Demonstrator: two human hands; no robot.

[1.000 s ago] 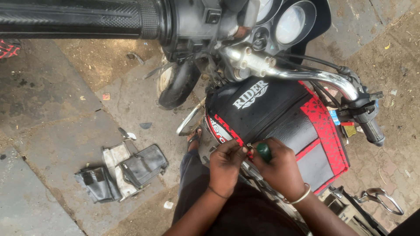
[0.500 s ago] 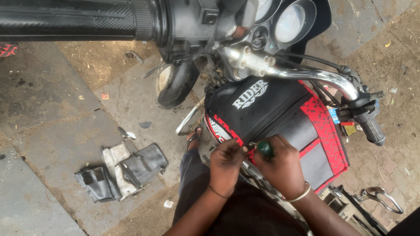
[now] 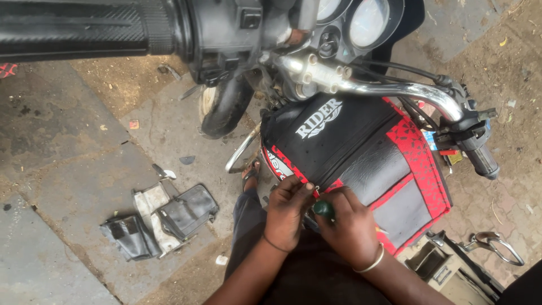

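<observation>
Hands (image 3: 319, 217) at tank cover (image 3: 361, 152), paved ground (image 3: 84, 169).

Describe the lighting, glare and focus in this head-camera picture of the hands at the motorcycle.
Head view: soft, even daylight with faint shadows; bright glare on the chrome handlebar; the near grip looms large and slightly soft; both the left hand and right hand are sharp at the tank cover.

Screwdriver (image 3: 323, 209) tip hidden behind hands; handlebar grip (image 3: 73, 28) cut off

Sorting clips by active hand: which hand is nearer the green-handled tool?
Right. The right hand grips the green-handled tool; the left hand sits just beside it, pinching the tank cover edge.
</observation>
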